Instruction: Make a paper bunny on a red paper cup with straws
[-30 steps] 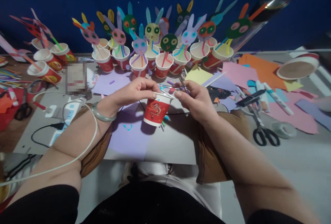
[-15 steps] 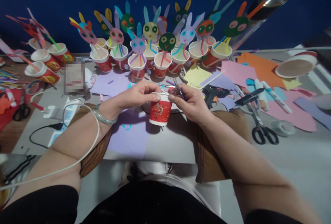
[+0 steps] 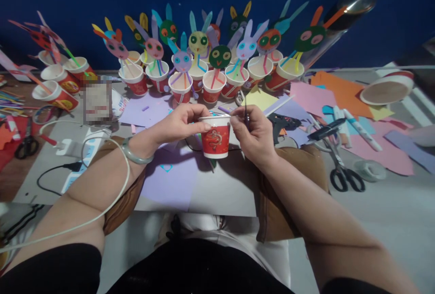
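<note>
A red paper cup (image 3: 216, 142) with a white rim and a gold dragon print is held nearly upright above the table. My left hand (image 3: 183, 124) is closed on its left rim, thumb outside and fingers behind. At the other side, my right hand (image 3: 254, 133) is closed around a slim dark pointed tool (image 3: 247, 115) whose tip points up; its exact kind is unclear. The right thumb and fingertip are at the cup's right rim, and I cannot tell if they touch it. The cup's inside is hidden from me.
Red cups with paper rabbit figures (image 3: 182, 60) line the back. To the right are a black glue gun (image 3: 285, 122), scissors (image 3: 346, 178), tape (image 3: 370, 170), markers (image 3: 363, 131) and coloured paper (image 3: 340, 90). A power strip (image 3: 81, 158) and another pair of scissors (image 3: 26, 147) are left.
The cup has moved slightly right and up, its rim tipping a little towards me. My right hand has turned, bringing the pointed tool from slanted to nearly upright.
</note>
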Tool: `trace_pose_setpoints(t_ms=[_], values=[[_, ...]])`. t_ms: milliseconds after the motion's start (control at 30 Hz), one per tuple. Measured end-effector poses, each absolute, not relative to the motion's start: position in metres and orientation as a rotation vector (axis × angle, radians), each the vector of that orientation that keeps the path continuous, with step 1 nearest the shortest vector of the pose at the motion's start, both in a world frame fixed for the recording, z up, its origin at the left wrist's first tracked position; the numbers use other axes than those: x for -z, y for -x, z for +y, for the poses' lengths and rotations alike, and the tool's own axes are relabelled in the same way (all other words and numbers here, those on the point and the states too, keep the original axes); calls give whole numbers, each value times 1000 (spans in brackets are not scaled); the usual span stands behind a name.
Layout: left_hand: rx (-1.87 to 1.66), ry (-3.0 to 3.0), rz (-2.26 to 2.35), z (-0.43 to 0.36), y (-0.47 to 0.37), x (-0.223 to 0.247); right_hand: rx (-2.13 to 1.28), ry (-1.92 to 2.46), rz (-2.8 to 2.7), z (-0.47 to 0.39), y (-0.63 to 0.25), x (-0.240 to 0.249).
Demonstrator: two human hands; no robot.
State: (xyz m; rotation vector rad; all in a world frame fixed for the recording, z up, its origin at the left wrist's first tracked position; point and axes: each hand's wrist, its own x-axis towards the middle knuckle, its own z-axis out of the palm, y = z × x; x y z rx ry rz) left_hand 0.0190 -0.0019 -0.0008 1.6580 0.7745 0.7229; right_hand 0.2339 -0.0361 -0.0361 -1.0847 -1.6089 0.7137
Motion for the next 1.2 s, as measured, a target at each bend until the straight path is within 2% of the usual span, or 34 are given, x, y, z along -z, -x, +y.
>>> trace_pose_setpoints(t_ms=[200, 600, 1200], values=[[-944, -1731, 947, 2, -20, 10, -479, 1116, -1764, -45, -237, 35], [-863, -1994, 1094, 2, -14, 0, -54, 1283, -2220, -44, -240, 34], [-667, -2300, 972, 6, -8, 6, 60, 1387, -2525, -45, -240, 32]])
